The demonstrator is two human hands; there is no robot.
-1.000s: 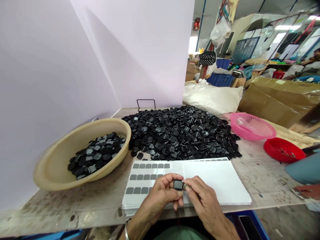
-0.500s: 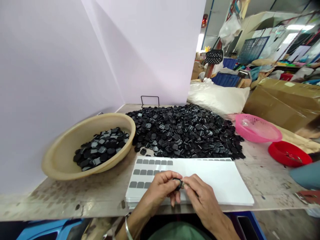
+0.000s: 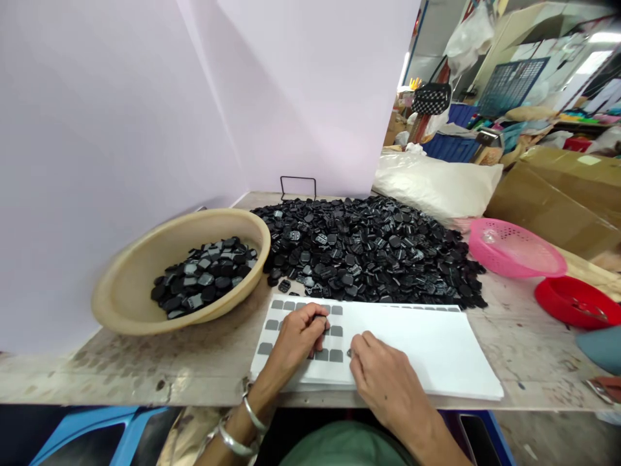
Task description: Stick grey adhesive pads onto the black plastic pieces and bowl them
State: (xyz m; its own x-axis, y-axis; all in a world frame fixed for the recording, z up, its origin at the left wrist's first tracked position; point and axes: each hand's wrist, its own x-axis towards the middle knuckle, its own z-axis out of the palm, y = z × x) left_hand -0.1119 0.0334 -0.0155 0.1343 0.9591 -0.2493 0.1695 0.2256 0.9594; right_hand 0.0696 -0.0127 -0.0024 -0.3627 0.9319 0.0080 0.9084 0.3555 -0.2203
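Observation:
Above a stack of white sheets (image 3: 427, 349), my left hand (image 3: 295, 340) pinches a small black plastic piece (image 3: 319, 318) between thumb and fingertips, the piece largely covered by them. Beneath that hand lie rows of grey rounded stickers (image 3: 336, 355) on the left part of the top sheet. My right hand (image 3: 388, 382) rests low on the blank part of the sheet, its fingers curled together around a small dark object (image 3: 349, 353) of which only a tip shows. Just behind the sheets spreads a large heap of black plastic pieces (image 3: 359, 252).
A beige basin (image 3: 121, 285) holding more black and grey pieces stands at the left. To the right are a pink perforated basket (image 3: 519, 252), a red bowl (image 3: 572, 304) and a cardboard box (image 3: 553, 200). A black wire stand (image 3: 298, 178) stands near the pale wall.
My hands, together on one black piece before, have come apart. The left carries the piece up and left over the stickers. The right stays lower over the sheet. The view has shifted slightly.

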